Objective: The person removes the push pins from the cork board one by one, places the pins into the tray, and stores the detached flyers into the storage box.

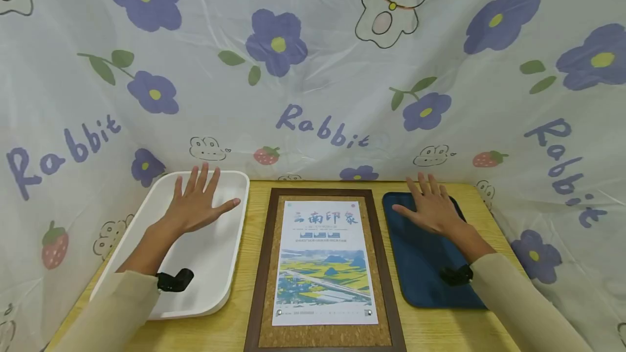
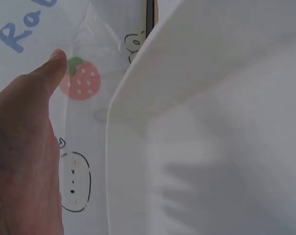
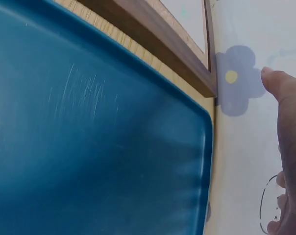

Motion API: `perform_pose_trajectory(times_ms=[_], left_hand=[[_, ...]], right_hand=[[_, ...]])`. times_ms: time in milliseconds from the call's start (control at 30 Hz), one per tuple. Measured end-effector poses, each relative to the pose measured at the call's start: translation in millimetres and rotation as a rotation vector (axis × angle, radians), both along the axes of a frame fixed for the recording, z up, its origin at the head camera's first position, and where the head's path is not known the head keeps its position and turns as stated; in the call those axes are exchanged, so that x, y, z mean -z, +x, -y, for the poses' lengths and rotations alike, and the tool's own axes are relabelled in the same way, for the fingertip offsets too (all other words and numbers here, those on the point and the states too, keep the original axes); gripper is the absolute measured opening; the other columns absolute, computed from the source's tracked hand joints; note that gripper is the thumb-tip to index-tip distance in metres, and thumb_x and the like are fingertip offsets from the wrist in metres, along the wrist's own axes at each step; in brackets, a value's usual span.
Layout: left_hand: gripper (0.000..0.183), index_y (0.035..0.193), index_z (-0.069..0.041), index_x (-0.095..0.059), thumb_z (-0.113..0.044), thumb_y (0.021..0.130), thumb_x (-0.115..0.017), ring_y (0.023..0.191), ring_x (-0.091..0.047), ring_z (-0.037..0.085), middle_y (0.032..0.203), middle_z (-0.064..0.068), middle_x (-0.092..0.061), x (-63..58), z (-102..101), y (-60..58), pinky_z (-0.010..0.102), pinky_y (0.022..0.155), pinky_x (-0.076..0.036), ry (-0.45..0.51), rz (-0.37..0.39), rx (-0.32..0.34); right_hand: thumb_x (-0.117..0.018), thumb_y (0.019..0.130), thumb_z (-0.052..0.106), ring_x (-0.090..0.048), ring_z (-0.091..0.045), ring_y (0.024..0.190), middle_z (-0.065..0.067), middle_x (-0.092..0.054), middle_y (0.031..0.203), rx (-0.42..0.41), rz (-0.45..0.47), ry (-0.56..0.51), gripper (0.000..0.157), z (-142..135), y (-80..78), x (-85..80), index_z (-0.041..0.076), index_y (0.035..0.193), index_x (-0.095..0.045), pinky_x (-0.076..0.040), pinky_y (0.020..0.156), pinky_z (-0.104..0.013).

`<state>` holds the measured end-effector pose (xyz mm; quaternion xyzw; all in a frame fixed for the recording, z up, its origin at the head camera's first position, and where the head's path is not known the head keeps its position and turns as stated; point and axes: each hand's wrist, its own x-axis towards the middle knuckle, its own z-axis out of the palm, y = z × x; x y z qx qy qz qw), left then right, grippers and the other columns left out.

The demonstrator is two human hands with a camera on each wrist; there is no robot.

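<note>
My left hand (image 1: 194,206) hovers over the white tray (image 1: 195,265), palm down with fingers spread and nothing in it. In the left wrist view its thumb (image 2: 52,68) points up beside the tray's rim, and finger shadows fall on the tray's inner face. On the other side, my right hand (image 1: 430,208) hangs over the far part of the dark blue tray (image 1: 425,281), fingers straight and apart, holding nothing. Scratches mark the blue tray's surface in the right wrist view. Between the trays lies a brown-framed cork board (image 1: 325,337) with a printed landscape poster (image 1: 325,265) on it.
All these lie on a yellow wood-grain table (image 1: 220,335). A white curtain (image 1: 323,96) printed with flowers, rabbits and strawberries rises right behind the table's far edge and along both sides. A black wrist camera (image 1: 175,280) sits on the left wrist, another (image 1: 456,275) on the right.
</note>
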<state>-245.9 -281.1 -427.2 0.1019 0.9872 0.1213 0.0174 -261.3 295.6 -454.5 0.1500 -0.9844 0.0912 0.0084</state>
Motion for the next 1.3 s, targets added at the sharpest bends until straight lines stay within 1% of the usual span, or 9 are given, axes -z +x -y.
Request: perform_pose_trajectory(times_ms=[233,400,533,633,733,800,933,1100,1300], left_hand=[[0.11,0.17,-0.003,-0.006,-0.074,0.099,-0.05,0.161,0.01,0.047,0.175,0.027,0.006,-0.1,-19,3.3,0.072,0.122,0.01,0.012,-0.047,0.036],[0.11,0.171,-0.004,-0.008,-0.077,0.099,-0.047,0.162,0.009,0.046,0.176,0.025,0.006,0.4,-32,5.0,0.072,0.123,0.008,0.016,-0.08,0.082],[0.109,0.17,-0.002,-0.011,-0.075,0.099,-0.05,0.162,0.004,0.047,0.176,0.025,0.004,-4.0,-47,11.3,0.072,0.124,0.004,0.008,-0.099,0.119],[0.108,0.17,-0.003,-0.01,-0.074,0.1,-0.05,0.162,0.002,0.047,0.176,0.024,0.003,-5.2,-59,16.7,0.071,0.125,0.003,-0.008,-0.089,0.136],[0.108,0.171,-0.004,-0.008,-0.074,0.1,-0.049,0.162,0.002,0.046,0.176,0.023,0.004,-2.8,-70,21.1,0.069,0.126,0.002,-0.023,-0.08,0.151],[0.108,0.171,-0.005,-0.008,-0.075,0.1,-0.049,0.163,0.002,0.045,0.176,0.022,0.004,0.2,-77,23.9,0.069,0.126,0.003,-0.012,-0.08,0.162],[0.109,0.17,-0.003,-0.013,-0.076,0.098,-0.05,0.163,0.001,0.045,0.176,0.023,0.0,10.1,-92,27.4,0.07,0.126,0.0,0.013,-0.098,0.188],[0.112,0.171,-0.005,-0.014,-0.081,0.096,-0.049,0.163,-0.003,0.044,0.177,0.022,-0.001,22.6,-108,33.0,0.069,0.126,-0.004,0.005,-0.098,0.223],[0.11,0.171,-0.008,-0.014,-0.075,0.096,-0.057,0.163,-0.003,0.041,0.177,0.02,-0.004,24.9,-130,42.3,0.068,0.127,-0.005,0.034,-0.073,0.249]], right_hand=[[-0.055,0.103,0.063,-0.006,-0.056,0.158,-0.033,-0.008,0.173,-0.024,-0.016,0.001,0.098,10,-1.0,-2.6,-0.001,0.168,-0.02,-0.011,0.124,-0.072],[-0.055,0.104,0.063,-0.006,-0.055,0.159,-0.031,-0.006,0.173,-0.032,-0.013,-0.003,0.097,15,-1.3,-0.9,0.0,0.169,-0.018,-0.012,0.125,-0.071],[-0.056,0.104,0.06,-0.007,-0.055,0.159,-0.032,-0.007,0.173,-0.049,-0.018,-0.023,0.096,19,-1.8,2.2,-0.002,0.168,-0.019,-0.012,0.125,-0.07],[-0.057,0.105,0.058,-0.009,-0.055,0.159,-0.032,-0.008,0.173,-0.066,-0.018,-0.044,0.095,23,-1.9,4.5,-0.003,0.168,-0.019,-0.011,0.126,-0.068],[-0.058,0.105,0.056,-0.01,-0.054,0.159,-0.031,-0.008,0.173,-0.079,-0.02,-0.067,0.094,29,-1.2,6.1,-0.003,0.168,-0.019,-0.012,0.127,-0.066],[-0.059,0.105,0.055,-0.012,-0.054,0.159,-0.032,-0.01,0.173,-0.088,-0.024,-0.079,0.093,32,-0.3,7.1,-0.003,0.168,-0.02,-0.013,0.127,-0.066],[-0.059,0.105,0.056,-0.014,-0.053,0.159,-0.031,-0.011,0.173,-0.095,-0.027,-0.087,0.095,38,-0.3,9.7,-0.002,0.168,-0.019,-0.017,0.126,-0.066],[-0.058,0.104,0.058,-0.018,-0.052,0.158,-0.029,-0.014,0.173,-0.102,-0.022,-0.089,0.095,46,-0.5,13.7,-0.002,0.168,-0.02,-0.026,0.122,-0.068],[-0.062,0.104,0.053,-0.021,-0.051,0.158,-0.026,-0.016,0.174,-0.093,0.002,-0.14,0.095,55,-0.4,18.6,0.0,0.169,-0.018,-0.029,0.12,-0.07]])
